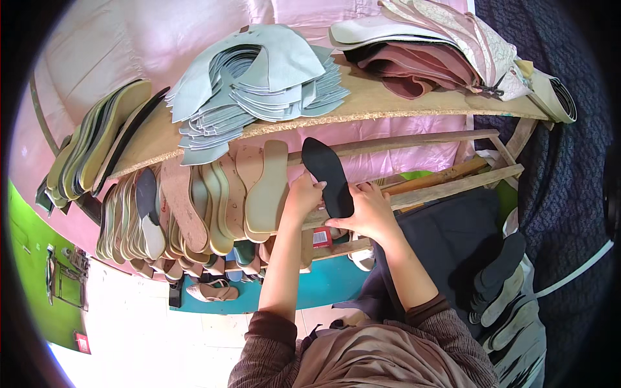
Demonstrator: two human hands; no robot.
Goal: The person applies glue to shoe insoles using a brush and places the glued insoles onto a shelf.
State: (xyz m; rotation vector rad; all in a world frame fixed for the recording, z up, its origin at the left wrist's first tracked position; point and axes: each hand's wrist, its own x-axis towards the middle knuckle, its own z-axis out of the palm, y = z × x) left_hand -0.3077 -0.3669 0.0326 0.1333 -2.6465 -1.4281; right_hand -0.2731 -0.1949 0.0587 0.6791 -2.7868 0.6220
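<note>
A black shoe insole [328,174] stands nearly upright between my hands, its toe end pointing up and away. My left hand [305,196] pinches its left edge near the middle. Around the lower right edge, close to the heel end, my right hand [367,210] is closed on the same insole. Just left of my hands, a row of beige and tan shoe soles [266,187] leans along a wooden rack [414,186]. One sole in that row is dark on top and pale below [150,213].
A wooden shelf board [388,102] carries stacked pale-blue cut pieces [259,77], rolled brownish-pink material [420,68] and more soles [107,132] at the left. Below are a sandal [212,290] on a teal surface [310,284] and dark cloth [446,239]. More soles [511,291] lie at right.
</note>
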